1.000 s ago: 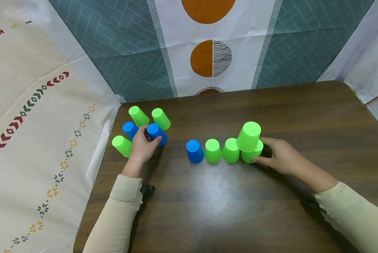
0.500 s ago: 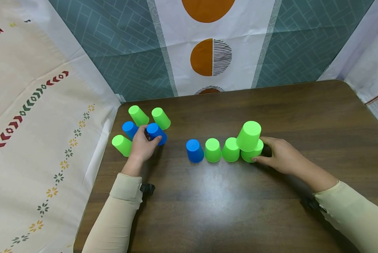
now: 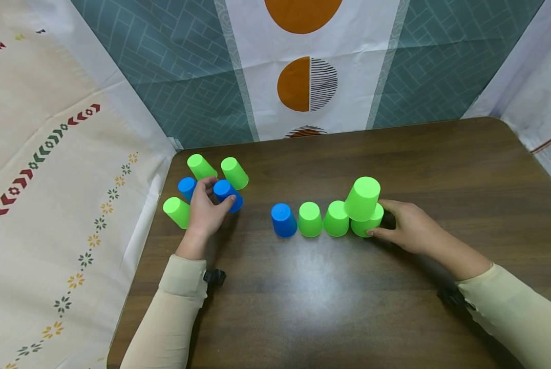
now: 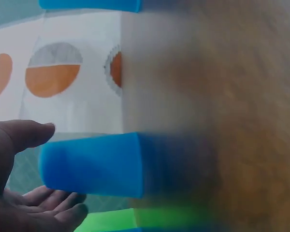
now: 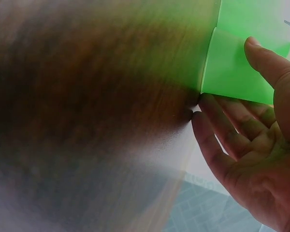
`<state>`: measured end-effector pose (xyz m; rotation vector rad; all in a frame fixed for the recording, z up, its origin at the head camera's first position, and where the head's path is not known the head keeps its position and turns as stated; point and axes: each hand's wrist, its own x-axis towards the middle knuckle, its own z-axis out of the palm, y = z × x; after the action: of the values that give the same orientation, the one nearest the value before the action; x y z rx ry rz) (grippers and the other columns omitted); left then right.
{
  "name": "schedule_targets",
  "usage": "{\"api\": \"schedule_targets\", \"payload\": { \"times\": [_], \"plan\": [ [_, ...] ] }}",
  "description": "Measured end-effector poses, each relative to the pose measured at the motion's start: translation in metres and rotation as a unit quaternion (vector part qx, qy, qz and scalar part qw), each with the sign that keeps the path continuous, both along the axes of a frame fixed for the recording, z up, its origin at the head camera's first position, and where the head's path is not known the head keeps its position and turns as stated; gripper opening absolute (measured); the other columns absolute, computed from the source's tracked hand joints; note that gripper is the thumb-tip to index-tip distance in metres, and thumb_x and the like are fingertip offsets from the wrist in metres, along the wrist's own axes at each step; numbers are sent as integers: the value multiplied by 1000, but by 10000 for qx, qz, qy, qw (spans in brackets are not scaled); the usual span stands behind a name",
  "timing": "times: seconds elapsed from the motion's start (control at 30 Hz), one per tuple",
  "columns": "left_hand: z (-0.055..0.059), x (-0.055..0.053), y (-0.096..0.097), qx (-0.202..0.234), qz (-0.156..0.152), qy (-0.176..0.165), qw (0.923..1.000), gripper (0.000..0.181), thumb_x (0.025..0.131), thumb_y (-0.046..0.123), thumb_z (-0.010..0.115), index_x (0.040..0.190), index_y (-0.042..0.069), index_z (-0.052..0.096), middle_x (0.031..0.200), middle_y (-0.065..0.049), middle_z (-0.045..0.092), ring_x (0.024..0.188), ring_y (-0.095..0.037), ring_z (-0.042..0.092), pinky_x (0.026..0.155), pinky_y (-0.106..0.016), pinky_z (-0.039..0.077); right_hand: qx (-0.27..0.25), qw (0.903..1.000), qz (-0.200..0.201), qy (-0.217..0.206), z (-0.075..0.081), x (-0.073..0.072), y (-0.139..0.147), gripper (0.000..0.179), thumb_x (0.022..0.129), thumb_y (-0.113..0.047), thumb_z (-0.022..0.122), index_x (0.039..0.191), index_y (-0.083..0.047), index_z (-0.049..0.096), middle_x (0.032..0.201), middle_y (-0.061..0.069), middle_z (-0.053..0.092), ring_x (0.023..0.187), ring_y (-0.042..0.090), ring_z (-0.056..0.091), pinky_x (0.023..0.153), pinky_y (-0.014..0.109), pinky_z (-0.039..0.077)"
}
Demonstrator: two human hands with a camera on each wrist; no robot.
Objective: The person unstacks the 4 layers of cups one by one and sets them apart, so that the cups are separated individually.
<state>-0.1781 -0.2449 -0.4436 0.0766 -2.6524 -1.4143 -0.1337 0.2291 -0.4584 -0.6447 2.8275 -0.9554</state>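
Note:
My left hand [image 3: 204,216] is around a blue cup [image 3: 226,190] that stands upside down at the left. Its thumb lies on the cup's near side, and the fingers are spread away on the other side. The left wrist view shows a gap between the thumb [image 4: 36,134] and the blue cup [image 4: 94,165]. My right hand [image 3: 414,228] holds the lower green cup [image 3: 362,229] at the right end of a row, thumb in front and fingers behind. Another upside-down green cup [image 3: 363,197] rests on top there. In the right wrist view, the fingers [image 5: 234,128] run along the lower green cup [image 5: 237,72].
The row continues leftward with two green cups [image 3: 310,220] and a blue cup [image 3: 283,221]. Around my left hand stand three green cups [image 3: 177,212] and a second blue cup [image 3: 186,188], partly hidden. The wooden table [image 3: 312,307] ends against patterned cloths at back and left.
My left fingers have spread away from the blue cup, shifting slightly left and back. The blue cup stays in place. My right hand and the stacked green cups have not moved.

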Motion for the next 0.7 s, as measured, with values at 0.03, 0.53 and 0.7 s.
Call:
{"api": "schedule_targets", "payload": {
  "times": [0.03, 0.53, 0.7],
  "plan": [
    [1, 1, 1, 88, 3, 178, 9998, 73, 95, 20, 79, 152, 0, 38, 151, -19, 46, 142, -32, 47, 120, -47, 37, 5, 10000, -8, 3, 0, 0, 0, 54, 85, -30, 90, 129, -9, 66, 118, 6, 73, 115, 34, 68, 98, 60, 52],
    [58, 25, 66, 657, -816, 1868, 9768, 66, 90, -4, 79, 147, -8, 44, 149, -23, 49, 144, -31, 46, 122, -49, 34, 1, 10000, -10, -51, -1, 1, 0, 59, 85, -29, 90, 134, -8, 64, 124, 7, 72, 121, 36, 65, 102, 60, 50],
    [63, 27, 84, 711, -1186, 1713, 9755, 65, 92, 2, 79, 148, -4, 45, 150, -17, 51, 145, -27, 47, 122, -45, 34, -16, 10000, 3, -49, -1, 1, 1, 58, 86, -30, 90, 133, -9, 65, 122, 6, 72, 120, 35, 66, 101, 60, 51]
  ]
}}
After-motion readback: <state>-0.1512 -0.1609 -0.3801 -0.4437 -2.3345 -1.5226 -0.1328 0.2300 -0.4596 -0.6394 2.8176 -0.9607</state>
